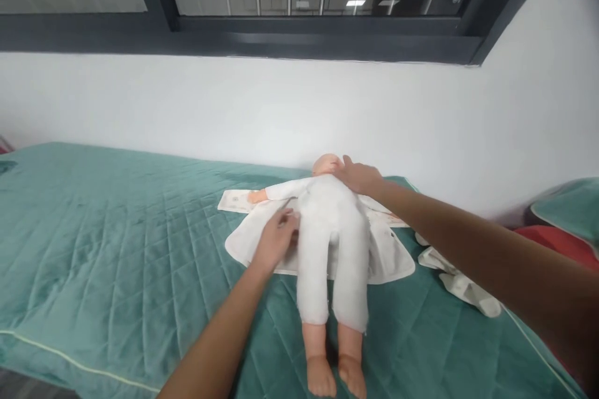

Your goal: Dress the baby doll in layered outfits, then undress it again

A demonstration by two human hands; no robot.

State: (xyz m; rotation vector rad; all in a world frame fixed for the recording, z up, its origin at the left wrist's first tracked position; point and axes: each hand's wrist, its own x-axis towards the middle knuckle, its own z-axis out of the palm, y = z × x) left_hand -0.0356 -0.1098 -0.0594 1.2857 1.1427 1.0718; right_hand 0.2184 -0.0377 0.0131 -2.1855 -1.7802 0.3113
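Note:
A baby doll point(333, 212) with a white cloth body and bare plastic feet lies on its back, its head towards the wall. Under it a white baby jacket point(248, 240) is spread open, with one sleeve beneath the doll's arm on the left. My left hand point(276, 235) is beside the doll's hip, over the jacket, fingers loosely bent and a gap showing between them. At the doll's neck and shoulder, my right hand point(360, 177) grips it, one digit raised; part of its fingers and the doll's face are hidden.
A green quilted bedspread point(154, 249) lies under everything. Crumpled white cloth pieces point(461, 280) lie to the right, partly behind my right forearm. Farther right is a red item point(555, 240). Behind the bed stand a white wall point(187, 106) and a dark-framed window point(304, 37).

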